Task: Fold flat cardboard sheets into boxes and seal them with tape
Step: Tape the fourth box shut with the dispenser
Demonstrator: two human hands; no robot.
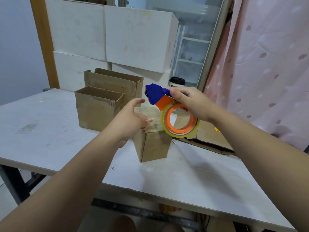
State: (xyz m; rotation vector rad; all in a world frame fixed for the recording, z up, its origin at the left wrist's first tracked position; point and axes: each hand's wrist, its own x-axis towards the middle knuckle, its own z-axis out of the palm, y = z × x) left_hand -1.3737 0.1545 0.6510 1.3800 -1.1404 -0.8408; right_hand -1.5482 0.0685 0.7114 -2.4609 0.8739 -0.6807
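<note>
A small brown cardboard box (153, 144) stands on the white table (50, 131), its top flaps closed and glossy with tape. My left hand (132, 119) rests on the box's top left edge, thumb up and fingers curled over the flap. My right hand (189, 101) grips a blue and orange tape dispenser (160, 96) with a roll of clear tape (179, 122). The roll hangs just over the box's top right corner.
Two open-topped cardboard boxes (98, 106) (117, 81) stand behind the small one. Flat cardboard sheets (210, 136) lie to the right by a pink curtain (267, 72). White boxes (137, 39) are stacked at the back, beside a black-lidded cup (177, 82).
</note>
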